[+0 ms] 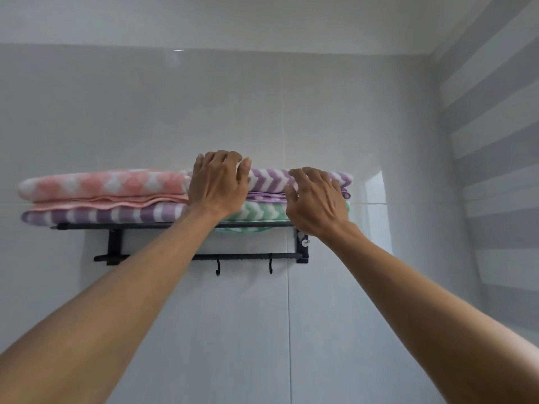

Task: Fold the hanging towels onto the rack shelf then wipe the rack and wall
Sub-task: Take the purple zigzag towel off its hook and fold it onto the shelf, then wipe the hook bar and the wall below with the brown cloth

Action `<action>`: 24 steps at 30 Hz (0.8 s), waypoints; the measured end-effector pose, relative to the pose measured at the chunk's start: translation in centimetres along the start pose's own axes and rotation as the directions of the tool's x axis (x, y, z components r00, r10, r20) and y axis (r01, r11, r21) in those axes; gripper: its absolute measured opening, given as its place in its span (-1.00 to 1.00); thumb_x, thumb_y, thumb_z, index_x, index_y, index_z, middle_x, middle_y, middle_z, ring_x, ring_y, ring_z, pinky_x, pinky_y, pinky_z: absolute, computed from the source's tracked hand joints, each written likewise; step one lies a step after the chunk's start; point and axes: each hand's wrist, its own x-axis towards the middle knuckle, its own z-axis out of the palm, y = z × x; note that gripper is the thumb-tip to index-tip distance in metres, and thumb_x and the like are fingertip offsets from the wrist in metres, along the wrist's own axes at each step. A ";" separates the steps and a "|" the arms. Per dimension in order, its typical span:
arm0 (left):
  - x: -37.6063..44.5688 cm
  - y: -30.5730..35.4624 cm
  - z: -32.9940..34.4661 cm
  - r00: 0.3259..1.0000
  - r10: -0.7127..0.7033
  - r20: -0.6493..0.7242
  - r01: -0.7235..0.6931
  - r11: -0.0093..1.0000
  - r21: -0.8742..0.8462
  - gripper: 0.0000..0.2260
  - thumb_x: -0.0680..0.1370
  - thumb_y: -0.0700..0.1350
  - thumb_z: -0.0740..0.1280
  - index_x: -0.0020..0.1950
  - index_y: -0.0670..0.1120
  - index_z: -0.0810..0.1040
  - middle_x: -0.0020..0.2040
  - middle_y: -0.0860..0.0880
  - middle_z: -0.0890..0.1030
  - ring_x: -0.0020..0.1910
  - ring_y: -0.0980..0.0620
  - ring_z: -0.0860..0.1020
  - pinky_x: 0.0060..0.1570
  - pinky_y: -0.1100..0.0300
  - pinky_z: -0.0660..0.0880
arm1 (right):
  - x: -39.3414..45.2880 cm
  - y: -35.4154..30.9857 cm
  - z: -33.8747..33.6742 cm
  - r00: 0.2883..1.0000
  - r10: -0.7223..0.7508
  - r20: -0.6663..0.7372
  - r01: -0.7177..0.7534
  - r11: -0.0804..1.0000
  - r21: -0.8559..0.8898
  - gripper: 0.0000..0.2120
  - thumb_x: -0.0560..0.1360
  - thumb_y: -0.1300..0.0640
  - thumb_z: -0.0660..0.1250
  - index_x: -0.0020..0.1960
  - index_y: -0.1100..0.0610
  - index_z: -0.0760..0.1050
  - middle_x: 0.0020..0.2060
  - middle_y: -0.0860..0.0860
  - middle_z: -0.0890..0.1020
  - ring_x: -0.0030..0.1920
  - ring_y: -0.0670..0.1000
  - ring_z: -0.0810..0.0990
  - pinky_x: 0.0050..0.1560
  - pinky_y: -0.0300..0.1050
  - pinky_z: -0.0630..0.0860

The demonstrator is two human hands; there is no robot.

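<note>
both hands rest with loose, spread fingers on a folded purple towel atop the black rack: left hand, right hand, grasping nothing.

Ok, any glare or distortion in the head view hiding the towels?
Head view: bright reflected patch on the wall tile right of the purple towel, none on it; wide-angle bends the forearms; towels sharp, partly hidden by left hand and right hand.
</note>
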 end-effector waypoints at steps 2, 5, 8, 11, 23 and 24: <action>-2.1 0.6 -1.5 1.000 0.001 -0.005 -0.001 0.998 -0.068 -0.50 0.66 0.13 -0.04 0.13 -0.13 0.60 0.10 -0.16 0.67 0.09 -0.17 0.58 0.27 -0.13 0.43 | -2.4 -1.3 -1.5 1.000 0.026 0.013 -0.027 0.999 0.018 -0.62 0.63 -0.01 0.13 0.41 0.05 0.41 0.36 0.06 0.50 0.36 0.15 0.42 0.28 0.13 0.40; -5.7 1.4 -3.8 0.999 -0.018 0.036 0.024 0.987 -0.162 -0.57 0.65 0.09 0.03 0.05 -0.14 0.60 0.03 -0.19 0.67 0.02 -0.21 0.57 0.11 -0.08 0.47 | -6.2 -3.4 -3.3 0.994 0.053 0.092 -0.055 0.998 0.013 -0.62 0.63 -0.01 0.15 0.41 0.05 0.41 0.36 0.06 0.50 0.35 0.15 0.43 0.23 0.10 0.42; -9.1 2.2 -5.5 0.996 -0.031 0.084 0.050 0.969 -0.240 -0.61 0.65 0.06 0.08 0.04 -0.14 0.61 0.02 -0.18 0.66 -0.01 -0.20 0.57 0.01 -0.04 0.46 | -9.4 -5.0 -4.9 0.981 0.082 0.177 -0.088 0.996 0.027 -0.61 0.63 0.00 0.16 0.43 0.05 0.40 0.37 0.04 0.49 0.34 0.12 0.43 0.19 0.06 0.45; -13.1 2.9 -7.4 0.979 -0.028 0.203 0.088 0.952 -0.292 -0.67 0.68 0.04 0.12 0.07 -0.13 0.59 0.04 -0.14 0.63 0.03 -0.15 0.54 0.02 -0.03 0.48 | -12.9 -6.4 -6.6 0.960 0.113 0.255 -0.126 0.991 0.037 -0.61 0.63 -0.01 0.16 0.43 0.02 0.39 0.38 0.02 0.48 0.35 0.11 0.42 0.15 0.06 0.48; -22.4 8.8 -14.4 0.876 -0.172 0.450 0.397 0.787 -0.472 -0.72 0.66 0.02 0.19 0.04 -0.12 0.61 0.05 -0.12 0.66 0.01 -0.12 0.58 0.00 0.02 0.55 | -25.1 -7.4 -17.5 0.866 0.222 0.447 -0.248 0.969 -0.001 -0.58 0.61 0.00 0.25 0.45 0.02 0.39 0.37 0.08 0.51 0.31 0.12 0.51 0.24 0.06 0.49; -23.5 10.1 -14.7 0.859 -0.189 0.476 0.436 0.757 -0.487 -0.73 0.65 0.02 0.20 0.01 -0.12 0.60 0.02 -0.11 0.65 -0.01 -0.11 0.58 -0.01 0.01 0.55 | -26.8 -7.1 -18.8 0.849 0.247 0.467 -0.274 0.962 -0.009 -0.59 0.61 0.00 0.25 0.45 0.00 0.39 0.36 0.07 0.51 0.31 0.11 0.51 0.24 0.05 0.49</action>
